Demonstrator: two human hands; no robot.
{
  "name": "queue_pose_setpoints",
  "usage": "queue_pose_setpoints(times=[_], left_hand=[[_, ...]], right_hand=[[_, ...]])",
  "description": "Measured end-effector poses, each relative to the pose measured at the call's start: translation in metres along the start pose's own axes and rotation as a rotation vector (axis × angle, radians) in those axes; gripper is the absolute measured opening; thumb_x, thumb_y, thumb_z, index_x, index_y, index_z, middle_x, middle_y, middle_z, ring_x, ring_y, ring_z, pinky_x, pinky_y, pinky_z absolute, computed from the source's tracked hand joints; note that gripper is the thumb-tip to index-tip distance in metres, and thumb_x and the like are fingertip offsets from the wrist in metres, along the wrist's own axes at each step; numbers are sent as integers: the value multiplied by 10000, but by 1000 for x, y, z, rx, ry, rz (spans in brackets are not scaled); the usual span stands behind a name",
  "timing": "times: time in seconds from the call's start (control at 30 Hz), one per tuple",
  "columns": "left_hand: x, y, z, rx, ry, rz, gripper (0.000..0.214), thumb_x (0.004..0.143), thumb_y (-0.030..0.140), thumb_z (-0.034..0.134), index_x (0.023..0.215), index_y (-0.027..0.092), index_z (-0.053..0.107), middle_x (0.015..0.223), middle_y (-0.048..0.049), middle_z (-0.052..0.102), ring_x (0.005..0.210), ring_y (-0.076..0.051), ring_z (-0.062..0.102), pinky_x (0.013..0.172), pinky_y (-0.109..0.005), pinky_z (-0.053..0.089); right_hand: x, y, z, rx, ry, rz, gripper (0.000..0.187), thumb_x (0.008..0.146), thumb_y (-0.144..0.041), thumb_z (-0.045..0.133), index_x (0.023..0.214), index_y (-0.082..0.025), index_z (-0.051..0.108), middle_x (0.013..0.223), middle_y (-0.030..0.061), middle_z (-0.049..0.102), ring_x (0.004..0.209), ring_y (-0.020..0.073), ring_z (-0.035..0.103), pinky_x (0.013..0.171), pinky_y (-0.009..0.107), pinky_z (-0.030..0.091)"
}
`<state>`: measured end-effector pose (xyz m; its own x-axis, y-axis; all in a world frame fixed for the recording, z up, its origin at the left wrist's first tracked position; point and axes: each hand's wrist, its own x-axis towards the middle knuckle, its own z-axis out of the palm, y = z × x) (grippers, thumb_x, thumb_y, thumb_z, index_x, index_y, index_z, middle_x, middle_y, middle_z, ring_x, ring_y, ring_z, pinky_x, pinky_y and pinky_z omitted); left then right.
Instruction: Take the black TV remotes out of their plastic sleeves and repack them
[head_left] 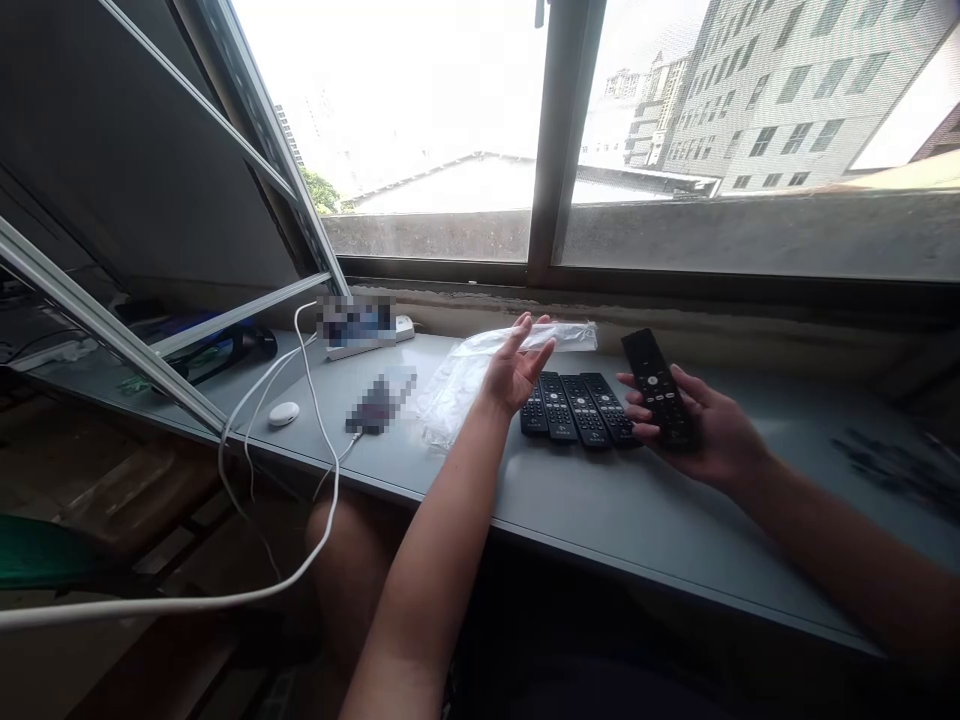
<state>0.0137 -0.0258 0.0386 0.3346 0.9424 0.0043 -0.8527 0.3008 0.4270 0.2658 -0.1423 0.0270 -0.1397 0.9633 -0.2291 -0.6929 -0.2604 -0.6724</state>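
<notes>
- No text, brand, number or sign reads clearly anywhere in view.
- Black remote (658, 390), held in the right hand (709, 428): white marks on the round buttons and a small pale mark near its lower end. All are too small to read.
- Four remotes (574, 408), side by side on the table (600, 510): rows of pale button legends, none legible.
- Power strip (403, 326): most of its face is blurred out, nothing readable.
- Phone (379, 402): its surface is blurred out, nothing readable.
- Buildings (787, 90) outside: too far off to make out any lettering on the fronts.
</notes>
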Motion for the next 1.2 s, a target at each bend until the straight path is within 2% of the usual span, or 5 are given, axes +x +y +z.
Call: queue_pose_setpoints(times=[0.13,0.27,0.47,0.63,1.2], left_hand=[[2,-1,-1,-43,18,-3,369,1058,124,733,1418,201,751,1542,-110,696,1385,-236,738,1016,-284,693],[2,0,-2,22,2,41,252,1059,160,742,1307,170,782,1474,-112,727,1322,-227,767,986,-269,701],[1,1,-3,71,23,62,141,1058,212,747,1175,158,803,1401,-114,741,1244,-220,790,913,-245,718],[1,2,0,51,72,67,158,1062,184,727,1199,169,804,1402,-98,740,1201,-188,798,895,-215,713],[-1,2,6,23,135,40,261,1066,167,726,1319,202,783,1458,-88,719,1284,-185,768,991,-211,685]], right_hand=[[-2,-3,4,69,48,45,411,1186,-309,442,1522,-169,635,868,64,672,695,190,697,523,264,675],[-4,-5,8,54,84,66,481,1218,-355,343,1555,-113,585,1167,188,780,980,271,829,806,401,776],[-2,-2,1,90,-13,57,388,1202,-360,389,1484,-166,571,1039,133,747,568,165,640,314,223,526],[-3,-1,-2,76,-114,57,410,1191,-275,365,1513,-136,578,829,25,590,497,127,521,352,217,538],[-3,-2,2,89,23,39,363,1185,-354,443,1457,-227,647,1005,101,714,608,158,608,353,211,533]])
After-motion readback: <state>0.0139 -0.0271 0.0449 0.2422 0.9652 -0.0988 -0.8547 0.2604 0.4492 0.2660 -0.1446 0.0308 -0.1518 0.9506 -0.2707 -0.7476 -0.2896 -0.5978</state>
